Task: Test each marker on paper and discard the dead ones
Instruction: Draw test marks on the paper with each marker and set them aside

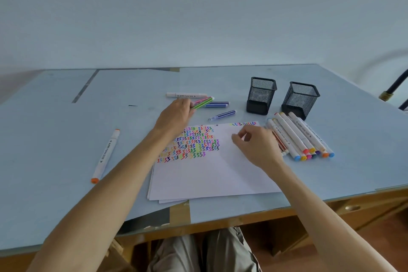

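A person sits at a pale blue tabletop (55, 139), seen from their own head. The left hand (176, 115) reaches past the top of a stack of white paper (209, 174), its fingers curled around one end of a green striped marker (202, 103). That marker lies among a small cluster: a pink striped one beside it, two blue striped ones (217, 104) just behind, a white marker (186, 95) farther back. The right hand (257, 146) hovers over the paper's upper right, fingers loosely bent, thumb and forefinger near each other; it seems to hold nothing, though I cannot tell for sure.

Risk: lifting the green marker may nudge its close neighbours and set them rolling, mixing tested and untested pens.

Colourful test squiggles (192, 143) fill the sheet's upper left. Right of the paper lies a row of white double-ended markers (298, 137), and behind it two black mesh pen cups (261, 95) stand upright. A purple striped marker (223, 115) lies alone just above the sheet. An orange-capped marker (106, 155) lies well apart, far left.
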